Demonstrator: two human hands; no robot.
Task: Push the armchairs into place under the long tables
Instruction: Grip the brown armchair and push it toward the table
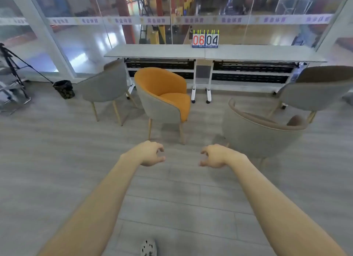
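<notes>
Two long grey tables stand end to end along the glass wall, the left table (pixel 152 53) and the right table (pixel 267 56). Several armchairs stand loose in front of them. An orange-seated armchair (pixel 164 97) is in the middle, turned to the right. A grey armchair (pixel 105 87) is at its left by the table end. A brown-lined grey armchair (pixel 261 133) stands nearest at right, another (pixel 317 91) behind it. My left hand (pixel 150 154) and right hand (pixel 215 156) are stretched out over the floor, fingers curled apart, holding nothing, short of the chairs.
A flip scoreboard (pixel 205 39) reading 06 04 sits on the tables' join. A dark bin (pixel 64 88) and a tripod (pixel 11 64) stand at the left. Grey plank floor (pixel 177 198) spreads between me and the chairs. My shoe (pixel 149 247) shows at the bottom.
</notes>
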